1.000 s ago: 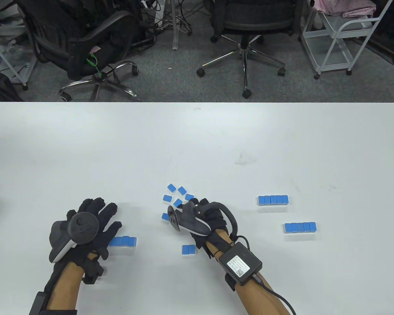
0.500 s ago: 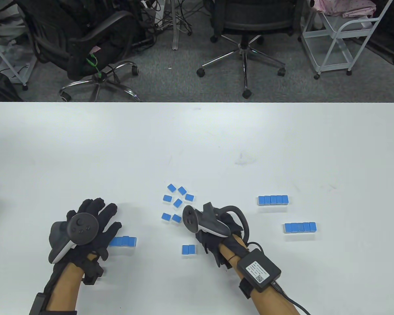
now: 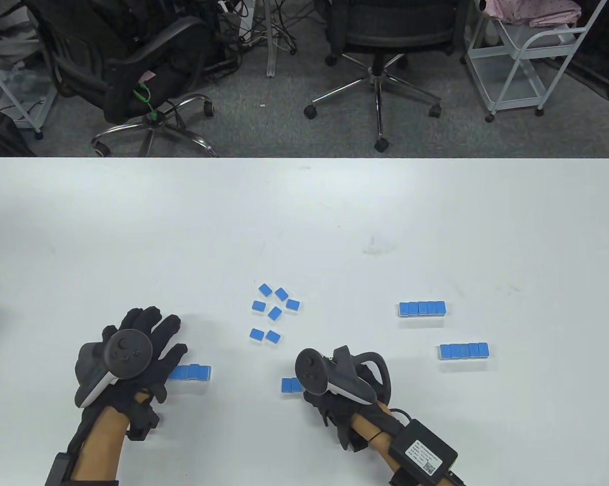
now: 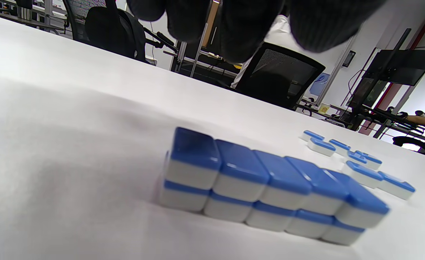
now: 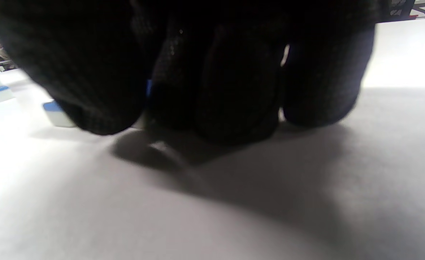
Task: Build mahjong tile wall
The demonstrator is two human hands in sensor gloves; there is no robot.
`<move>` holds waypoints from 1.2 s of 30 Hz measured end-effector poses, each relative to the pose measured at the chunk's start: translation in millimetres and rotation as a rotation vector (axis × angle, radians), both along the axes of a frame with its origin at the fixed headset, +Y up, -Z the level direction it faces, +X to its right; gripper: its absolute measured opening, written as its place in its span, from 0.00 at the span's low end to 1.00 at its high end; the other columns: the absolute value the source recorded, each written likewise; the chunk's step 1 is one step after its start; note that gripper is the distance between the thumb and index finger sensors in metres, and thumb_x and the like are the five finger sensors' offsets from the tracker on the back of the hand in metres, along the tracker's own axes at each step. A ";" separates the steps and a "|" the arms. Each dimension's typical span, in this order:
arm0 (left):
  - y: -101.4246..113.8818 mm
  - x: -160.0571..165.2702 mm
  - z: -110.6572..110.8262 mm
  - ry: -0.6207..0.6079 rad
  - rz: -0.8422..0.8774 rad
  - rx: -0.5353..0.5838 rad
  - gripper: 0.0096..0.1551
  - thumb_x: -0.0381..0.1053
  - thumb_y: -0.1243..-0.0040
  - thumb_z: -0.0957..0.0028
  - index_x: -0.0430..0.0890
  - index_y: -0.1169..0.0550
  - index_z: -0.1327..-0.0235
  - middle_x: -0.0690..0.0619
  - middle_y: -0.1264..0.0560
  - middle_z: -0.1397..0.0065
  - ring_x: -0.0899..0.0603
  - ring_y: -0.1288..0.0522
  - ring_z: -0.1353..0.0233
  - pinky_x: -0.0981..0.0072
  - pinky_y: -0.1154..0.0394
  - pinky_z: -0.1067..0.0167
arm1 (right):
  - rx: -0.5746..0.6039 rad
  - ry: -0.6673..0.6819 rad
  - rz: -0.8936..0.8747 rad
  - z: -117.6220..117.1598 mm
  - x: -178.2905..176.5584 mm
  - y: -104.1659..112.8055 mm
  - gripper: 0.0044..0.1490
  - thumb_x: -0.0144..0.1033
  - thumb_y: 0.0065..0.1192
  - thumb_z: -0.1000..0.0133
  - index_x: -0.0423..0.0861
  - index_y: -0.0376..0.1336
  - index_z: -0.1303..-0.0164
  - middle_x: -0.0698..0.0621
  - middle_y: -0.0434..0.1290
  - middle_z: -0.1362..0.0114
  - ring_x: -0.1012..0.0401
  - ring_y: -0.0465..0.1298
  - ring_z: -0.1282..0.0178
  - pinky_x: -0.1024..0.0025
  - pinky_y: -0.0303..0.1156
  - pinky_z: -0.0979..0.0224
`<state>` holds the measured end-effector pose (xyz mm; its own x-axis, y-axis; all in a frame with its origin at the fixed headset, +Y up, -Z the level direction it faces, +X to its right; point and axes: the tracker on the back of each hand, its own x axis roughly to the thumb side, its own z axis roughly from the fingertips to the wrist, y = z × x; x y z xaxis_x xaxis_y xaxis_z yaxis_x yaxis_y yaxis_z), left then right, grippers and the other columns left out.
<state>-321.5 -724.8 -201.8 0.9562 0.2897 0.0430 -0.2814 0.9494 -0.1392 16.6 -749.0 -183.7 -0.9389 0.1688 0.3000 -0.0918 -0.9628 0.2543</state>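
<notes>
A two-layer wall of blue-backed mahjong tiles [image 3: 195, 372] [image 4: 270, 184] lies at the front left. My left hand [image 3: 147, 339] hovers flat over its left end with fingers spread, fingertips [image 4: 248, 32] above it, holding nothing. Several loose tiles [image 3: 274, 313] [image 4: 360, 169] lie face down in the middle. A short pair of tiles [image 3: 288, 385] [image 5: 55, 113] sits nearer me. My right hand [image 3: 317, 400] [image 5: 183, 90] is just right of that pair, fingers curled down onto the table. A sliver of blue tile [image 5: 148, 88] shows pinched between thumb and fingers, mostly hidden.
Two finished tile rows [image 3: 422, 308] [image 3: 464, 351] stand at the right. The white table [image 3: 304, 217] stretches bare toward its far edge. Beyond it are office chairs [image 3: 380, 30] and a white cart [image 3: 527, 55].
My right hand has drawn back from the loose tiles toward me and to the right, ending beside the short pair. The left hand and its wall have not moved.
</notes>
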 end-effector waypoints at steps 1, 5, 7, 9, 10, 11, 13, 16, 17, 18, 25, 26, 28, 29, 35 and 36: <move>-0.3 -0.1 -0.2 0.001 0.000 -0.002 0.38 0.68 0.49 0.47 0.60 0.34 0.22 0.51 0.48 0.13 0.37 0.55 0.14 0.26 0.60 0.25 | 0.004 0.004 0.005 0.4 -0.5 0.0 0.38 0.45 0.81 0.64 0.43 0.70 0.45 0.48 0.84 0.52 0.57 0.86 0.63 0.50 0.83 0.49; -1.2 0.3 -0.3 0.001 -0.006 -0.010 0.38 0.69 0.49 0.47 0.61 0.34 0.22 0.51 0.48 0.13 0.37 0.55 0.14 0.26 0.60 0.25 | 0.015 0.014 0.011 2.2 -1.6 -0.3 0.38 0.45 0.80 0.64 0.43 0.70 0.44 0.48 0.84 0.51 0.56 0.86 0.62 0.50 0.83 0.48; -1.2 0.3 -0.4 0.000 -0.006 -0.009 0.38 0.69 0.49 0.47 0.60 0.34 0.22 0.51 0.48 0.13 0.37 0.55 0.14 0.26 0.60 0.25 | 0.020 0.020 0.012 2.9 -1.9 -0.5 0.38 0.45 0.80 0.63 0.43 0.70 0.44 0.48 0.84 0.51 0.56 0.86 0.62 0.50 0.82 0.48; -1.3 0.2 -0.7 0.000 -0.005 -0.009 0.38 0.68 0.49 0.47 0.61 0.34 0.22 0.51 0.49 0.13 0.37 0.55 0.14 0.26 0.60 0.25 | 0.021 0.024 0.012 3.5 -2.5 -0.6 0.38 0.45 0.79 0.63 0.43 0.70 0.44 0.48 0.83 0.51 0.56 0.86 0.62 0.50 0.82 0.48; -1.3 0.3 -0.7 0.000 -0.005 -0.009 0.38 0.68 0.49 0.47 0.60 0.34 0.22 0.51 0.49 0.13 0.37 0.55 0.14 0.26 0.60 0.25 | 0.023 0.028 0.014 4.0 -3.0 -0.7 0.38 0.45 0.79 0.63 0.43 0.70 0.44 0.48 0.83 0.51 0.56 0.86 0.62 0.50 0.82 0.47; -1.3 0.3 -0.8 0.000 -0.005 -0.009 0.38 0.69 0.49 0.47 0.61 0.34 0.22 0.51 0.48 0.13 0.37 0.55 0.14 0.26 0.60 0.25 | 0.023 0.031 0.016 4.2 -3.4 -0.7 0.38 0.45 0.79 0.63 0.43 0.70 0.43 0.48 0.83 0.51 0.56 0.86 0.61 0.50 0.82 0.47; -1.2 0.2 -0.7 -0.001 -0.005 -0.008 0.38 0.68 0.49 0.47 0.61 0.34 0.22 0.51 0.48 0.13 0.37 0.55 0.14 0.26 0.60 0.25 | 0.026 0.037 0.020 4.8 -4.4 -0.8 0.38 0.45 0.79 0.63 0.44 0.70 0.43 0.48 0.83 0.50 0.56 0.86 0.61 0.50 0.82 0.47; -1.1 0.0 -0.6 0.000 -0.004 -0.007 0.38 0.68 0.49 0.47 0.61 0.34 0.22 0.51 0.48 0.13 0.37 0.55 0.14 0.26 0.60 0.25 | 0.026 0.039 0.020 5.4 -5.0 -0.8 0.38 0.45 0.78 0.63 0.44 0.69 0.43 0.48 0.83 0.50 0.56 0.86 0.61 0.49 0.81 0.47; -1.2 -0.1 -0.6 0.000 -0.004 -0.007 0.38 0.68 0.49 0.47 0.60 0.34 0.22 0.51 0.48 0.13 0.37 0.55 0.14 0.26 0.60 0.25 | 0.027 0.040 0.022 5.5 -5.1 -0.7 0.38 0.45 0.78 0.63 0.44 0.69 0.43 0.48 0.83 0.50 0.56 0.85 0.61 0.50 0.81 0.47; -1.1 -0.2 -0.6 0.000 -0.004 -0.007 0.38 0.68 0.49 0.47 0.60 0.34 0.22 0.51 0.49 0.13 0.37 0.55 0.14 0.26 0.60 0.25 | 0.027 0.041 0.023 5.5 -5.1 -0.7 0.38 0.45 0.78 0.63 0.44 0.69 0.43 0.48 0.83 0.50 0.56 0.85 0.61 0.50 0.81 0.46; -1.1 -0.2 -0.5 0.000 -0.004 -0.007 0.38 0.68 0.49 0.47 0.60 0.34 0.22 0.51 0.48 0.13 0.37 0.55 0.14 0.26 0.60 0.25 | 0.024 0.045 0.024 6.5 -5.1 -1.0 0.39 0.47 0.77 0.63 0.44 0.69 0.42 0.48 0.82 0.49 0.56 0.85 0.60 0.50 0.81 0.46; -1.2 -0.2 -0.5 0.000 -0.004 -0.007 0.38 0.68 0.49 0.47 0.60 0.34 0.22 0.51 0.48 0.13 0.37 0.55 0.14 0.26 0.60 0.25 | 0.023 0.046 0.023 6.5 -4.9 -1.0 0.39 0.47 0.77 0.63 0.44 0.68 0.42 0.48 0.82 0.49 0.56 0.85 0.60 0.50 0.81 0.46; -1.3 -0.4 -0.7 0.000 -0.003 -0.008 0.38 0.68 0.49 0.47 0.60 0.34 0.22 0.51 0.48 0.13 0.37 0.55 0.14 0.26 0.60 0.25 | 0.004 0.050 0.023 5.7 -3.6 -0.3 0.40 0.49 0.75 0.61 0.44 0.68 0.41 0.48 0.82 0.48 0.56 0.85 0.59 0.50 0.81 0.45; -1.4 -0.4 -0.8 -0.001 -0.002 -0.009 0.38 0.68 0.49 0.47 0.61 0.34 0.22 0.51 0.48 0.13 0.37 0.55 0.14 0.26 0.60 0.25 | -0.007 0.047 0.017 5.0 -2.1 0.6 0.40 0.49 0.73 0.61 0.44 0.67 0.40 0.48 0.82 0.48 0.57 0.85 0.58 0.50 0.81 0.45; -1.0 -0.7 0.0 0.000 0.004 -0.005 0.38 0.68 0.49 0.47 0.60 0.34 0.22 0.51 0.48 0.13 0.37 0.55 0.14 0.26 0.60 0.25 | -0.039 -0.021 0.018 -4.7 15.1 3.1 0.38 0.49 0.64 0.56 0.48 0.63 0.35 0.47 0.79 0.42 0.53 0.84 0.52 0.47 0.79 0.41; -0.8 -0.4 0.0 0.000 0.005 -0.004 0.38 0.68 0.49 0.47 0.60 0.34 0.22 0.51 0.48 0.13 0.37 0.55 0.14 0.26 0.60 0.25 | -0.035 -0.038 0.028 -7.2 18.3 3.7 0.38 0.49 0.64 0.56 0.49 0.61 0.34 0.47 0.78 0.40 0.52 0.83 0.50 0.46 0.78 0.39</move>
